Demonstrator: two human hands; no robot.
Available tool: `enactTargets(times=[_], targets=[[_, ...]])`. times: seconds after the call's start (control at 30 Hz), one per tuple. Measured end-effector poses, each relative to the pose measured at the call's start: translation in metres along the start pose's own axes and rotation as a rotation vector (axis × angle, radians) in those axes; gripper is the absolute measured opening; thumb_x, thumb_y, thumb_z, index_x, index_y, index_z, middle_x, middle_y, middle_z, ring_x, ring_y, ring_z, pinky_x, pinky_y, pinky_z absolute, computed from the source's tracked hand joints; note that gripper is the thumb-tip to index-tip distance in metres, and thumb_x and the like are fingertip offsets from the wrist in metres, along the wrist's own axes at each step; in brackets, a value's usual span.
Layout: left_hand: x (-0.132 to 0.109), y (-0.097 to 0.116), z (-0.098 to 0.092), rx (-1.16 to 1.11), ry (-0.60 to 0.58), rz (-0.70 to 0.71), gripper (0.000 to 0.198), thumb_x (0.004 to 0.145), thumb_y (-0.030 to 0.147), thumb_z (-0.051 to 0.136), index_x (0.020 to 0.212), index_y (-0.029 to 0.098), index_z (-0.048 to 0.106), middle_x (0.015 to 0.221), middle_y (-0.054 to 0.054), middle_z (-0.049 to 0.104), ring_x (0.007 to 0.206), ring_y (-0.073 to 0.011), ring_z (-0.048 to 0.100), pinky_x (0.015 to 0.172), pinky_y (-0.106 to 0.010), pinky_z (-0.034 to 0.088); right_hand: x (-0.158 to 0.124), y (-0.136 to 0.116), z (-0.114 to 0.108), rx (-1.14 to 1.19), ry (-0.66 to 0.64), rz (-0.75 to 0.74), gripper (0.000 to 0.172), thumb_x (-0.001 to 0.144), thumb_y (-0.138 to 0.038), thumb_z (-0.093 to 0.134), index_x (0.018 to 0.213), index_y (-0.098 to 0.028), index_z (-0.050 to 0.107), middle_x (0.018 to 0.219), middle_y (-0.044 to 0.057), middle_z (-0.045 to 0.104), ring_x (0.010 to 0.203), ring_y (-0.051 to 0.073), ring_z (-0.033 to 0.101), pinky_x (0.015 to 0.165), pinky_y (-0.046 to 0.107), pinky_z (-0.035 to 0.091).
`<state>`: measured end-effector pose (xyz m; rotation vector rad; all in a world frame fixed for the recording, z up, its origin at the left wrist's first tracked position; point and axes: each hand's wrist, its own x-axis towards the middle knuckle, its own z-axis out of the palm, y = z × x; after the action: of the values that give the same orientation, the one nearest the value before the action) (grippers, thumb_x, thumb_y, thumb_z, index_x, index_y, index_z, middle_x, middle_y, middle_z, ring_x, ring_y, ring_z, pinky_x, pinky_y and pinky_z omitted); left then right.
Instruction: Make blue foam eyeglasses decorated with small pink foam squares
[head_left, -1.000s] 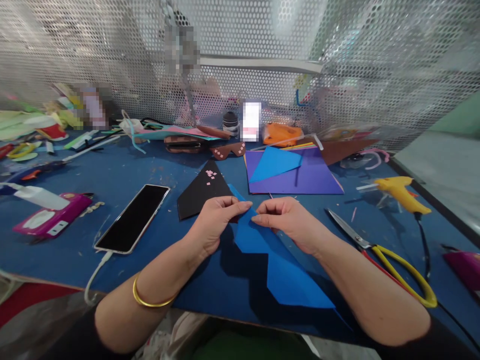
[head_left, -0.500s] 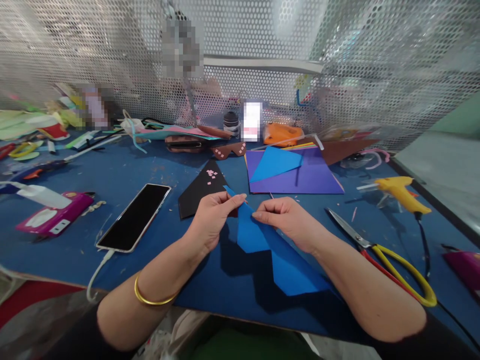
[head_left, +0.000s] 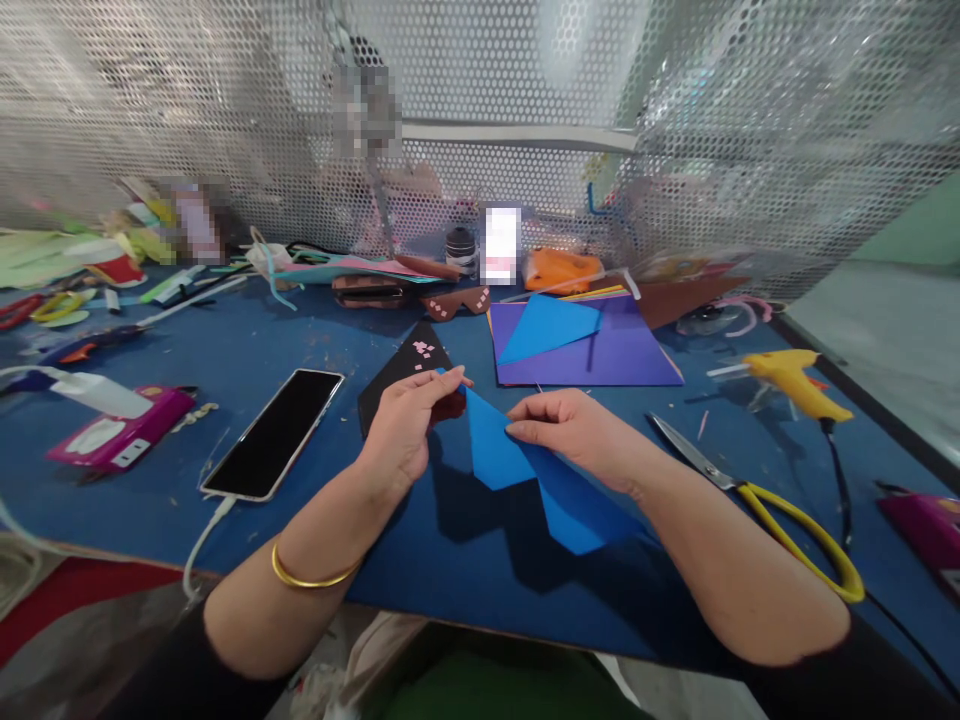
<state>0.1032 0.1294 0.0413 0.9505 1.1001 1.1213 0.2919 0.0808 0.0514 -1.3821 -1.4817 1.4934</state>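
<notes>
A bright blue paper cutout (head_left: 499, 448) with two angular lobes hangs between my hands, above the table's front part. My left hand (head_left: 409, 420) pinches its upper left end between thumb and fingers. Farther right along the top edge, my right hand (head_left: 574, 432) pinches the same cutout. Behind my left hand lies a black paper piece (head_left: 397, 375) with small pink paper bits (head_left: 424, 349) on it. Beyond my right hand, another blue paper piece (head_left: 551, 325) rests on a stack of purple paper (head_left: 637, 360).
Scissors (head_left: 701, 457) with yellow handles and a yellow glue gun (head_left: 799, 378) lie at the right. A charging phone (head_left: 276, 430) and a magenta power strip (head_left: 124, 430) are at the left. Behind them stand brown paper glasses (head_left: 457, 302), an orange object (head_left: 561, 270) and a mesh panel (head_left: 517, 90).
My left hand has moved slightly left and up with its end of the blue cutout. The cutout's lower right part has risen a little, while my right hand keeps its pinch.
</notes>
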Motion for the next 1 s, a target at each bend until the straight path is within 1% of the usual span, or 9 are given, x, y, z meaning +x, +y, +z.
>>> enactTargets(times=[0.1, 0.27, 0.47, 0.53, 0.6, 0.67, 0.77, 0.9, 1.0], targets=[[0.004, 0.002, -0.004, -0.036, 0.051, 0.027, 0.029, 0.056, 0.044, 0.083, 0.066, 0.019, 0.072, 0.064, -0.001, 0.065, 0.062, -0.0133, 0.059, 0.064, -0.026, 0.049, 0.000, -0.002, -0.008, -0.077, 0.011, -0.011, 0.023, 0.076, -0.043, 0.068, 0.079, -0.020, 0.068, 0.073, -0.001, 0.064, 0.064, 0.012, 0.050, 0.063, 0.028, 0.039], [0.013, 0.002, -0.010, -0.055, 0.091, 0.084, 0.031, 0.060, 0.049, 0.079, 0.070, 0.021, 0.071, 0.070, -0.002, 0.068, 0.069, -0.0153, 0.063, 0.069, -0.028, 0.053, -0.001, -0.004, -0.020, -0.248, 0.141, -0.055, 0.025, 0.078, -0.045, 0.063, 0.073, -0.021, 0.064, 0.062, -0.004, 0.052, 0.055, 0.010, 0.038, 0.055, 0.027, 0.030], [0.012, 0.000, -0.010, 0.149, 0.095, 0.219, 0.041, 0.072, 0.057, 0.070, 0.082, 0.017, 0.075, 0.080, -0.010, 0.072, 0.072, -0.0198, 0.066, 0.068, -0.034, 0.054, -0.007, -0.008, -0.029, -0.415, 0.257, -0.117, 0.025, 0.078, -0.041, 0.061, 0.063, -0.021, 0.062, 0.057, -0.003, 0.050, 0.054, 0.010, 0.037, 0.056, 0.028, 0.030], [0.007, 0.003, -0.008, 0.264, 0.142, 0.349, 0.042, 0.078, 0.056, 0.067, 0.096, 0.020, 0.076, 0.098, -0.011, 0.073, 0.086, -0.0220, 0.066, 0.077, -0.035, 0.052, -0.010, -0.008, -0.031, -0.464, 0.280, -0.132, 0.024, 0.078, -0.038, 0.062, 0.062, -0.021, 0.062, 0.056, -0.003, 0.050, 0.055, 0.011, 0.037, 0.057, 0.029, 0.030], [0.000, 0.007, -0.006, 0.407, 0.150, 0.506, 0.037, 0.079, 0.052, 0.069, 0.106, 0.028, 0.074, 0.115, -0.007, 0.070, 0.107, -0.0237, 0.061, 0.097, -0.038, 0.044, -0.012, -0.007, -0.033, -0.500, 0.293, -0.140, 0.023, 0.078, -0.037, 0.062, 0.062, -0.021, 0.063, 0.056, -0.002, 0.051, 0.055, 0.012, 0.039, 0.057, 0.029, 0.031], [-0.006, 0.012, -0.004, 0.574, 0.060, 0.630, 0.029, 0.073, 0.048, 0.077, 0.099, 0.034, 0.077, 0.110, -0.003, 0.072, 0.114, -0.0250, 0.056, 0.111, -0.040, 0.030, -0.014, -0.007, -0.033, -0.522, 0.293, -0.142, 0.022, 0.077, -0.036, 0.062, 0.062, -0.021, 0.064, 0.056, -0.002, 0.052, 0.056, 0.012, 0.040, 0.057, 0.029, 0.031], [-0.010, 0.016, -0.003, 0.803, -0.147, 0.708, 0.007, 0.072, 0.040, 0.079, 0.077, 0.035, 0.078, 0.087, 0.001, 0.075, 0.098, -0.0241, 0.060, 0.115, -0.043, 0.019, -0.014, -0.007, -0.032, -0.540, 0.281, -0.140, 0.020, 0.075, -0.035, 0.064, 0.062, -0.021, 0.065, 0.056, -0.002, 0.054, 0.057, 0.012, 0.042, 0.057, 0.029, 0.031], [-0.007, 0.019, -0.007, 0.975, -0.280, 0.704, 0.008, 0.078, 0.030, 0.071, 0.072, 0.030, 0.075, 0.082, 0.001, 0.074, 0.090, -0.0217, 0.060, 0.111, -0.046, 0.020, -0.016, -0.008, -0.029, -0.520, 0.234, -0.142, 0.018, 0.074, -0.035, 0.065, 0.064, -0.020, 0.067, 0.061, -0.002, 0.060, 0.061, 0.013, 0.049, 0.059, 0.028, 0.035], [-0.004, 0.020, -0.009, 1.019, -0.369, 0.633, 0.008, 0.078, 0.032, 0.069, 0.075, 0.027, 0.075, 0.081, 0.001, 0.074, 0.085, -0.0204, 0.062, 0.102, -0.042, 0.032, -0.020, -0.007, -0.029, -0.469, 0.169, -0.140, 0.020, 0.075, -0.037, 0.065, 0.067, -0.020, 0.069, 0.067, -0.001, 0.064, 0.065, 0.013, 0.053, 0.062, 0.027, 0.039]])
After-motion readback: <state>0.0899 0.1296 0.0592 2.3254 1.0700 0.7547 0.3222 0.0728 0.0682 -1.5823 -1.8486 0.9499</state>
